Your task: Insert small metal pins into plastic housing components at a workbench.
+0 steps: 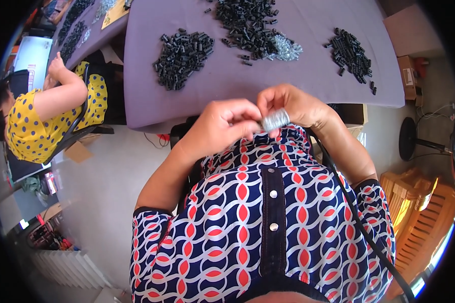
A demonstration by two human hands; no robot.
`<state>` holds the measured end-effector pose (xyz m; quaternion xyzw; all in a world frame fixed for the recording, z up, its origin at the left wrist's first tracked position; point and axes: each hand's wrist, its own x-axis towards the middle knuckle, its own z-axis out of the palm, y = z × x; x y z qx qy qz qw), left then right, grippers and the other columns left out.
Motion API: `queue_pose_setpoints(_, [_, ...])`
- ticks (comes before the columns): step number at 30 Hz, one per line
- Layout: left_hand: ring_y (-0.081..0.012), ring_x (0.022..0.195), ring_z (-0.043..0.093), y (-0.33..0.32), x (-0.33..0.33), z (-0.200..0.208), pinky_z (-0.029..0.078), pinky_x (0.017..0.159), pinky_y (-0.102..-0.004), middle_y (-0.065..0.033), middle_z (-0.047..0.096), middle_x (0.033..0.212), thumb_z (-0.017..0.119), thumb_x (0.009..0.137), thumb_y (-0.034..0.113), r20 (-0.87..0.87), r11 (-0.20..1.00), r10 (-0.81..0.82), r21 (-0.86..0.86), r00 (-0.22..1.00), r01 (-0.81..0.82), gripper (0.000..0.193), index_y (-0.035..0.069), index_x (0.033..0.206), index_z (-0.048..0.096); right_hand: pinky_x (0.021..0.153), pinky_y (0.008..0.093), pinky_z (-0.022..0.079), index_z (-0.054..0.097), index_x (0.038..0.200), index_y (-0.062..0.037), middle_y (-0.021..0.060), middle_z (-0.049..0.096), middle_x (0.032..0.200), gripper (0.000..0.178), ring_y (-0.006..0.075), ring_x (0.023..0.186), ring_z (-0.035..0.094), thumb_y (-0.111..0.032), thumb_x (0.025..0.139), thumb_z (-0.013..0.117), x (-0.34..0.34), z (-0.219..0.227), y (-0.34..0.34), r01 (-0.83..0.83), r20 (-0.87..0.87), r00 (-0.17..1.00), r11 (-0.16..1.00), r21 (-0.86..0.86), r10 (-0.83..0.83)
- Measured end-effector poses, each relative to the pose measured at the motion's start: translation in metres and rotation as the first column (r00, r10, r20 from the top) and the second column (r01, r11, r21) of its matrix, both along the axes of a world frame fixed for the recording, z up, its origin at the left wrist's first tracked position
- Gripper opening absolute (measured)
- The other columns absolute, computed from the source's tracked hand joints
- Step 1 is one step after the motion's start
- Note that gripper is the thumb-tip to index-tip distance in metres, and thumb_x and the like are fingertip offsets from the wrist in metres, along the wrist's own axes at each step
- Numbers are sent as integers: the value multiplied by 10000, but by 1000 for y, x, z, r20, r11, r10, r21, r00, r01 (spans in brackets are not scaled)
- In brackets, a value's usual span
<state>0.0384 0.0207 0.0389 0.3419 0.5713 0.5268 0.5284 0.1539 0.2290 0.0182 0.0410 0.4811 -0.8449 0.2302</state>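
Observation:
My right hand (294,104) has its fingers curled round a short silver cylinder with a ribbed surface (276,119), which looks like a coil or a row of thin metal pieces. From the other side my left hand (226,123) meets it, thumb and fingers pinched together at the cylinder's left end. Whatever sits between those left fingertips is too small to make out. Both hands are in front of my body, just off the table's near edge. Beyond them lie a pile of small black tubular parts (183,58) and a heap of small shiny silver pieces (287,48).
The table (308,76) has a purple-grey cover. A larger black pile (245,22) lies at its far side, another black pile (352,55) at right. A person in a yellow dotted top (30,121) sits at left. A black cable (356,217) crosses my front; wooden furniture (421,222) stands right.

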Motion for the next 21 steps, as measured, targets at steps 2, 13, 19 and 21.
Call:
queue_pose_setpoints(2, [-65,739,625,6,-2,-9,511,675,-207,-37,682,900,634,910,-34,-40,989,145,35,989,-144,130,-31,1039,654,701,280,601,634,944,25,72,695,834,139,150,734,711,-7,855,735,0,-3,-4,201,0,980,979,31,-201])
queue_pose_setpoints(13, [-50,719,604,12,3,-12,494,652,-193,-17,676,876,666,904,-9,-204,963,270,68,941,-262,122,-23,1025,661,773,250,572,639,942,40,63,694,872,94,126,847,693,96,866,637,-1,11,-10,368,-152,928,897,244,-340])
queue_pose_setpoints(19, [-57,741,622,11,7,-12,506,669,-199,-25,683,882,675,899,-3,-311,961,275,115,910,-251,144,-32,1040,661,726,223,529,640,921,26,17,676,842,93,72,794,642,90,855,660,5,4,-15,426,-271,894,863,272,-356])
queue_pose_setpoints(21, [-60,735,621,12,9,-11,509,672,-206,-26,682,886,676,899,-2,-251,953,302,49,920,-299,151,-34,1046,661,718,220,521,636,919,27,13,672,841,94,63,785,629,92,854,658,6,4,-16,435,-285,891,846,308,-354])
